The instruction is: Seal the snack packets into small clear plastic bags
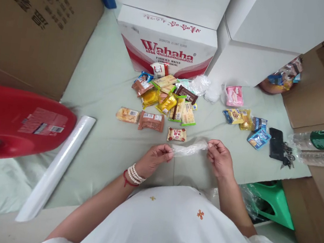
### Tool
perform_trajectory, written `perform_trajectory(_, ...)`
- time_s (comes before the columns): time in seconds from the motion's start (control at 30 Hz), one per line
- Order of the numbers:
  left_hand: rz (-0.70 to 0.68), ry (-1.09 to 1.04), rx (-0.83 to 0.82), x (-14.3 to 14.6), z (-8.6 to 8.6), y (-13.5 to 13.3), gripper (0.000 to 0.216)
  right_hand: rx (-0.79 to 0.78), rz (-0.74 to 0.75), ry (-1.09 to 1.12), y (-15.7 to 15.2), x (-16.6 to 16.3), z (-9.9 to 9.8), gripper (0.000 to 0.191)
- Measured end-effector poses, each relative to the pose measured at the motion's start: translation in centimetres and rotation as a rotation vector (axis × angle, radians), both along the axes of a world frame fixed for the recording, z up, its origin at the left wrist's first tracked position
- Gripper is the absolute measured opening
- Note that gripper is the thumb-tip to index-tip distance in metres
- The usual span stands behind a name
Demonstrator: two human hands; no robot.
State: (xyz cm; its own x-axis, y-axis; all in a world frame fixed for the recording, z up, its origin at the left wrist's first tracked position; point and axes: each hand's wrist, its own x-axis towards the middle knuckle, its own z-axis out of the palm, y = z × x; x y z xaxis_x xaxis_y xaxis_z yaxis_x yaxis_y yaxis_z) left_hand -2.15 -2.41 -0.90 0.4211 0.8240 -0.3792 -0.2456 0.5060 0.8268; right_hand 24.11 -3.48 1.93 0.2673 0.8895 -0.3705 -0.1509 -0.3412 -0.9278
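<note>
A clear plastic bag, gathered into a narrow strip, is stretched between my two hands. My left hand, with beads at the wrist, pinches one end. The other end is gripped by the fingertips of my right hand. Just beyond the bag lies a small cream-and-red wrapped snack. Left of that are a brown snack packet and a pastry in clear wrap. Farther back, several wrapped snacks form a loose pile, with crumpled clear plastic beside it.
A Wahaha carton stands behind the pile. To the right lie blue and yellow snacks, a pink packet, a black case with keys and plastic bottles. A red jug and white roll are left.
</note>
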Motion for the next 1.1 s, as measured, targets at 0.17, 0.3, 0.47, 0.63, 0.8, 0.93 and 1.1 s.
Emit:
perform_trajectory(0.17, 0.06, -0.07, 0.018, 0.5, 1.1, -0.2, 0.034, 0.381, 0.214, -0.68, -0.4, -0.2, 0.9, 0.037)
perform_trajectory(0.3, 0.035, -0.1, -0.025, 0.7, 1.7, 0.2, 0.034, 0.474, 0.737, -0.674, 0.0, -1.6, 1.9, 0.04)
perform_trajectory(0.47, 0.083, -0.06, -0.077, -0.3, 1.5, 0.5, 0.035, 0.384, 0.665, -0.56, 0.2, -1.3, 1.5, 0.022)
perform_trajectory(0.63, 0.101, -0.083, -0.171, -0.2, 1.5, 0.0, 0.046, 0.318, 0.555, -0.484, -0.5, -1.0, 1.0, 0.024)
perform_trajectory(0.8, 0.029, 0.038, -0.151, 2.5, 1.1, -0.5, 0.042, 0.23, 0.483, -0.468, -1.6, -2.8, 0.4, 0.024)
perform_trajectory(0.93, 0.047, 0.026, -0.208, 2.8, 1.1, -0.6, 0.034, 0.081, 0.456, -0.177, -1.8, -1.6, 0.7, 0.03)
perform_trajectory(1.1, 0.092, -0.017, -0.338, 1.4, 1.8, -0.3, 0.037, -0.011, 0.404, 0.011, -1.6, 2.0, 2.0, 0.031)
